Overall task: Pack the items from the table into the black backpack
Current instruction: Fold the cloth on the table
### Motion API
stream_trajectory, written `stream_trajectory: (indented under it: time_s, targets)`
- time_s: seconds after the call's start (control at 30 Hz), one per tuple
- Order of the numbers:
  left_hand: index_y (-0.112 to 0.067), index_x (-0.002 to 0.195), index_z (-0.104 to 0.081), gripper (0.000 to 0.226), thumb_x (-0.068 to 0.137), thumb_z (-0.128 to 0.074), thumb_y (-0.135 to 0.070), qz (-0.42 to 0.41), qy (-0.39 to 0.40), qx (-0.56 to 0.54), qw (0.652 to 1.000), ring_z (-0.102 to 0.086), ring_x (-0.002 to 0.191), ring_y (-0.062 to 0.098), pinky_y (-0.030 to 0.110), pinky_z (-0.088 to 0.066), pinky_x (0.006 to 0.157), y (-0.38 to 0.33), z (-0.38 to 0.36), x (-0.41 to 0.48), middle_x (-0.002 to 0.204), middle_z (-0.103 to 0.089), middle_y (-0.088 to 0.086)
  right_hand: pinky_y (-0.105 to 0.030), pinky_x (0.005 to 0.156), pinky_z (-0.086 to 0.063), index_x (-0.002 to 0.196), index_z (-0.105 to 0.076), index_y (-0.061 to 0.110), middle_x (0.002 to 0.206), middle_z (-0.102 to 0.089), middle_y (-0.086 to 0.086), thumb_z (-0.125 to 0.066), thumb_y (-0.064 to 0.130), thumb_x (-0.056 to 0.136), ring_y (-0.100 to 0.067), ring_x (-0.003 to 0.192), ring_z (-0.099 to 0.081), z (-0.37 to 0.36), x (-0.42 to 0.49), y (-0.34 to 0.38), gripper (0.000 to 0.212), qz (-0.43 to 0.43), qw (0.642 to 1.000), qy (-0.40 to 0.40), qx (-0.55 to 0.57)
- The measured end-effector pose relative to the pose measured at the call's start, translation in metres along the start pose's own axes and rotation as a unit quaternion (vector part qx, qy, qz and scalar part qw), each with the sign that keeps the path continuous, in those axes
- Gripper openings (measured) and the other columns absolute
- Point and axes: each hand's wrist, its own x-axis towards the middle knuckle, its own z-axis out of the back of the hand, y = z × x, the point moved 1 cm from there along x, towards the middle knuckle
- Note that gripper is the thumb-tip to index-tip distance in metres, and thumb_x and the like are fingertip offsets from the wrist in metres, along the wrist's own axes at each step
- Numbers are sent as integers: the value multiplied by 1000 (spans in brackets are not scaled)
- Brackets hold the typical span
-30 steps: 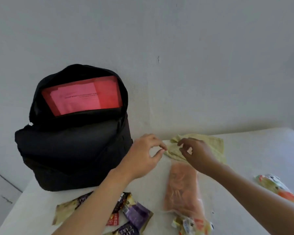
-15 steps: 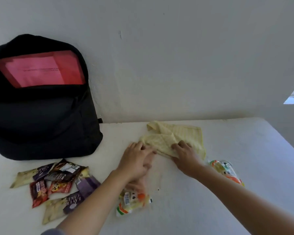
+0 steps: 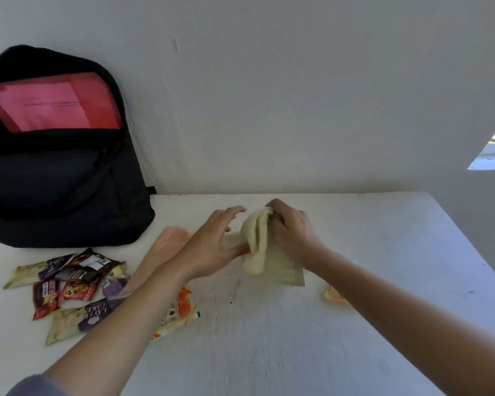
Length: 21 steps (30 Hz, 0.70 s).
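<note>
Snacks point(image 3: 69, 281) lie in a loose heap near the left edge of the table point(image 3: 269, 352). Their wrappers overlap in purple, dark brown, red and pale yellow. The nearest is a cake wrapper point(image 3: 89, 315) printed "LAYER CAKE". Just right of the heap, an orange-and-white packet point(image 3: 183, 307) pokes out from under the left forearm. Beyond it a long peach bag point(image 3: 163, 247) runs toward the far edge, blurred and partly covered by the same arm. Toward the right edge, an orange packet point(image 3: 333, 294) shows only a corner from behind the right forearm.

Both arms reach in from the near edge to the middle of the table, where a pale yellow cloth point(image 3: 286, 270) lies. Its near part is flat on the table and the rest is raised into a soft fold. The right hand point(image 3: 292, 232) has its fingers curled over the top of that fold and pinches it. The left hand point(image 3: 209, 247) is spread, with its fingers straight and apart above the table. Its thumb tip touches the left side of the fold, and it grips nothing.

At the far left corner stands the backpack point(image 3: 69, 190), black and upright, its back against the wall point(image 3: 269, 81). It is well apart from the cloth and just beyond the snacks. Its main compartment gapes open, and a red folder point(image 3: 103, 110) with a pink sheet stands inside. A bright window point(image 3: 492, 155) shows at the far right of the wall.
</note>
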Motion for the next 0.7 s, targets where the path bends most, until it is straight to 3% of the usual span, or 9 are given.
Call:
stream_trajectory:
  time_s: [0.07,0.17,0.27,0.33,0.37,0.47,0.53,0.6,0.7]
  targets:
    - [-49,133,-49,50,86,-64,-58,-11,-17,-117,993,-57,121,7,33,-56,93,-24,-2,6,135,-52,-12,-27,63,-40,106,-58,13,84,-66,-6,-42,7,97,-22,76,-58,15,1,17,19,20,998,-25,46]
    - [-36,124,-58,27,98,-64,-36,-15,-96,-209,973,-66,104,6,33,-58,82,-47,12,14,120,-64,-9,-33,58,-39,106,-55,25,69,-59,-1,-47,16,99,-12,57,-48,39,7,32,14,36,991,-73,106]
    - [-33,107,-60,28,97,-59,-6,-23,-145,-257,955,-66,92,17,35,-56,72,-62,31,17,111,-63,9,-28,52,-34,102,-54,31,68,-55,-17,-49,20,100,-13,52,-40,58,12,41,13,37,989,-84,116]
    - [-28,103,-61,22,104,-49,-10,-26,-123,-303,945,-67,90,15,34,-56,73,-75,38,16,107,-67,5,-29,53,-36,102,-54,32,71,-57,-20,-48,23,101,-16,54,-42,68,14,49,11,40,988,-84,119]
    - [-26,104,-63,18,108,-46,-27,-30,-93,-325,941,-69,91,13,32,-56,75,-84,41,14,104,-70,0,-30,54,-37,102,-54,32,71,-57,-18,-48,24,102,-18,56,-44,73,15,52,9,38,987,-88,128]
    - [-33,121,-63,52,89,-53,-74,-41,-30,-295,954,-69,110,12,35,-57,90,-93,47,16,116,-72,-5,-35,54,-46,100,-56,29,79,-67,-19,-49,28,101,-25,60,-55,84,20,62,8,17,980,-103,168]
    - [-42,131,-54,64,76,-79,-63,-44,-16,-212,976,-66,113,6,34,-59,91,-98,51,17,122,-67,-9,-42,58,-55,98,-60,28,84,-72,-15,-52,30,100,-32,68,-67,90,23,67,9,0,973,-110,201]
    - [-42,133,-51,68,76,-88,-40,-61,-31,-113,991,-66,108,4,32,-60,87,-101,53,21,120,-64,-13,-46,66,-58,94,-64,29,80,-73,-5,-54,32,98,-31,74,-69,94,26,71,11,-7,973,-112,204]
    - [-27,112,-67,25,93,-70,-11,-108,-112,-116,981,-67,90,4,26,-56,80,-108,72,31,100,-71,-10,-41,66,-52,86,-66,31,66,-65,11,-55,39,95,-19,64,-59,104,32,73,16,12,978,-86,191]
